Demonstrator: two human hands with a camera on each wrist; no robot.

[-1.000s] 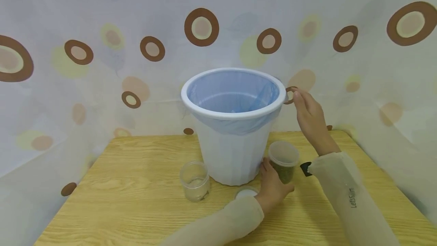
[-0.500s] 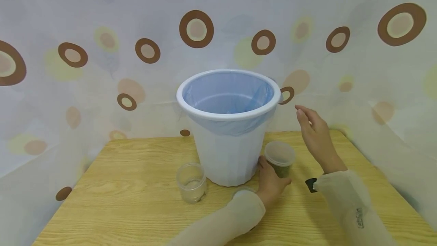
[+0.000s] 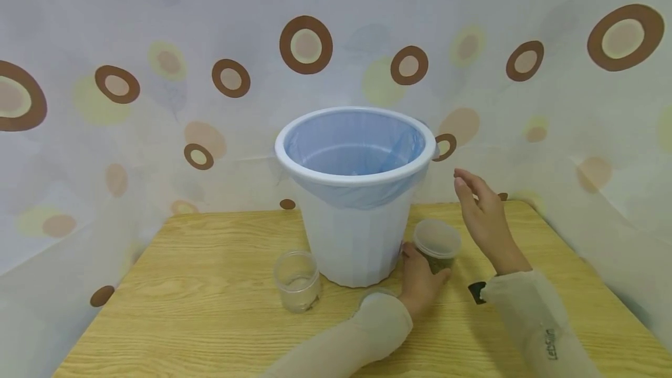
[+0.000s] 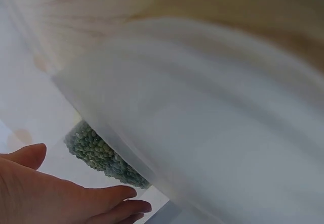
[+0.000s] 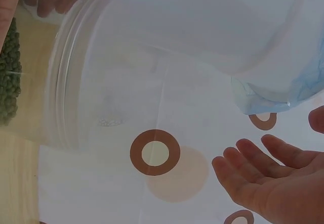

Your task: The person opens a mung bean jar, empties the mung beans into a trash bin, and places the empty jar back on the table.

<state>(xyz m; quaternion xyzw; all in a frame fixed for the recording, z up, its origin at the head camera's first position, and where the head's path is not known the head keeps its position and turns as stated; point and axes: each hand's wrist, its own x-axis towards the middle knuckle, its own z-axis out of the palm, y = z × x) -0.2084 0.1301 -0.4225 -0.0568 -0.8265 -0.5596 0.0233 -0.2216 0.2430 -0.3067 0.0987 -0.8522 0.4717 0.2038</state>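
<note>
A clear lidded jar (image 3: 437,238) of green beans (image 5: 9,77) stands to the right of a tall white bin (image 3: 354,232). My left hand (image 3: 420,282) holds this jar low down, fingers on its left side and thumb toward the right. The left wrist view shows the beans (image 4: 104,155) between thumb and fingers, with the pale lid filling much of the picture. My right hand (image 3: 487,220) hovers right of the bin, above and beyond the jar, fingers loosely extended with nothing in them. A blue plastic liner (image 3: 362,191) folds over the bin's rim.
A clear open cup (image 3: 297,284) sits left of the bin's base. A round, clear-rimmed item (image 3: 375,293) lies in front of the bin, partly hidden by my left sleeve. The wooden table (image 3: 210,284) backs onto a patterned cloth (image 3: 236,16).
My right hand has dropped down and away from the bin's rim. My left hand stays at the jar. The head view has shifted slightly.
</note>
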